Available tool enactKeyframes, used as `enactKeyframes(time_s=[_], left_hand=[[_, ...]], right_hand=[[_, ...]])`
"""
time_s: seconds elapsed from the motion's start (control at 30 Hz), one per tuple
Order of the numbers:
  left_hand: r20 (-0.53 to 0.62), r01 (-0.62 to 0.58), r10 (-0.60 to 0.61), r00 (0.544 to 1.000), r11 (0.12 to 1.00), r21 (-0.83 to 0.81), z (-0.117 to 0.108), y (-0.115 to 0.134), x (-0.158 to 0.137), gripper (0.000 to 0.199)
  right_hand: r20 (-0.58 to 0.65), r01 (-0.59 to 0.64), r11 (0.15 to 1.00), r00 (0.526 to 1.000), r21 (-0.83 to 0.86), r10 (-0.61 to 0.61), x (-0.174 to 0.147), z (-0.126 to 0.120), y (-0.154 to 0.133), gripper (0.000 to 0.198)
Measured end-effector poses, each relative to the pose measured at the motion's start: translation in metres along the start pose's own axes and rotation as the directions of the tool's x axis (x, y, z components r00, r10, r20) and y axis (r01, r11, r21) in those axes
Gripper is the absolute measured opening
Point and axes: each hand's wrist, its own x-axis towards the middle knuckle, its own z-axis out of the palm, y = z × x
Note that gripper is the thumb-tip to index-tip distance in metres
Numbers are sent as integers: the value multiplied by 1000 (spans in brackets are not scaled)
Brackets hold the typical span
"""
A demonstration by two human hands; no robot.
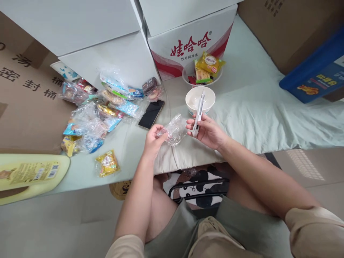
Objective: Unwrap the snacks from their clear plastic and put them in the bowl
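My left hand [156, 140] pinches a crumpled clear plastic wrapper [176, 130] by its left side, above the cloth near the front edge. In my right hand [208, 132] lies a white utility knife [198, 114], held between thumb and fingers and pointing away from me. Its tip overlaps the white paper bowl [188, 97] just beyond; inside, a little pale matter shows that I cannot make out. A clear plastic bowl [185, 76] behind it holds several packaged snacks, a yellow packet [211, 63] on top.
Left of my hands are a black phone [152, 114] and a heap of wrapped snacks [88, 120]. A single yellow packet [108, 163] lies nearer me. White cartons [188, 39] stand behind, a yellow jug [32, 173] at left, and a blue box [317, 80] at right.
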Motion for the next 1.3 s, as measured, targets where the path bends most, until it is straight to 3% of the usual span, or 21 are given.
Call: enactKeyframes(time_s=[0.27, 0.43, 0.53, 0.67, 0.73, 0.8, 0.9, 1.0, 1.07, 1.13, 1.23, 1.27, 1.3], left_hand=[[-88, -21, 11, 996, 993, -120, -4, 8, -12, 48], [-190, -122, 103, 976, 989, -87, 10, 35, -11, 45], [-153, -239, 239, 959, 971, 18, 36, 66, 15, 38], [59, -197, 189, 980, 920, 338, 78, 100, 78, 21], [113, -263, 248, 962, 736, 624, 97, 108, 106, 14], [212, -332, 301, 930, 433, 838, 114, 111, 124, 13], [301, -315, 198, 933, 47, 948, 134, 112, 127, 18], [322, -306, 146, 935, -125, 944, 147, 115, 116, 32], [388, -375, 108, 915, -128, 918, 151, 120, 110, 35], [477, -479, -45, 878, -35, 877, 156, 123, 111, 30], [565, -549, -381, 732, 162, 820, 172, 116, 122, 24], [566, -549, -466, 680, 188, 815, 180, 110, 126, 23], [540, -539, -497, 679, 161, 827, 189, 104, 130, 18]], right_hand=[[-8, -50, 993, 999, 111, 51, 0, -3, -20, 12], [-31, 20, 988, 999, 153, -15, 6, -12, -34, 12], [-56, 66, 976, 997, 208, -55, 11, -18, -43, 13], [-89, 115, 958, 992, 262, -94, 16, -24, -57, 14], [-110, 135, 948, 988, 289, -108, 17, -27, -64, 13], [-133, 162, 934, 983, 318, -125, 17, -31, -71, 12], [-154, 202, 913, 976, 354, -156, 17, -39, -79, 10], [-166, 235, 901, 969, 364, -185, 16, -46, -85, 11], [-178, 251, 898, 964, 360, -198, 16, -48, -88, 13], [-186, 257, 897, 962, 359, -201, 16, -48, -90, 16], [-180, 263, 894, 961, 362, -209, 17, -47, -90, 18], [-177, 266, 895, 961, 358, -215, 18, -47, -90, 19], [-174, 270, 897, 960, 351, -220, 18, -47, -90, 20]])
